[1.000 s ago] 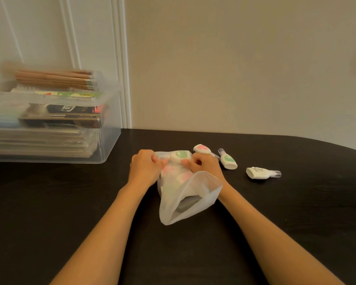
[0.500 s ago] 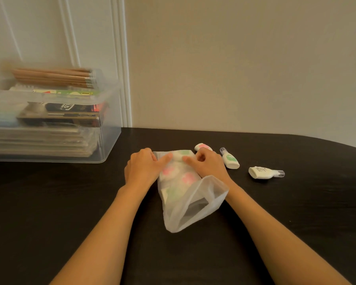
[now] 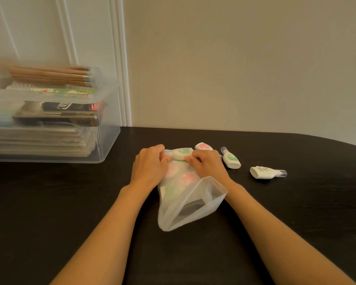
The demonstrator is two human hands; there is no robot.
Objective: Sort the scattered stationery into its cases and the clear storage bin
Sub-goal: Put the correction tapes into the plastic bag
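Note:
A frosted plastic pouch (image 3: 190, 204) lies on the black table (image 3: 70, 202), holding several white correction tapes with pink and green labels. My left hand (image 3: 149, 166) and my right hand (image 3: 208, 164) pinch the pouch's far end, where a green-labelled correction tape (image 3: 182, 153) sits between my fingers. Three more tapes lie loose: a pink-labelled one (image 3: 203, 146) just behind my right hand, a green-labelled one (image 3: 231, 159) and a plain white one (image 3: 263, 172) further right. The clear storage bin (image 3: 109, 138) stands at the back left.
The bin holds stacked notebooks, boxes and a pack of wooden pencils (image 3: 51, 76) on top. A cream wall runs behind the table. The table's curved far edge falls away at the right.
The green-labelled tape that was pushed down under the pouch's end half a second ago now sits at the pouch's far edge between my fingers again. Both hands have stayed at that end.

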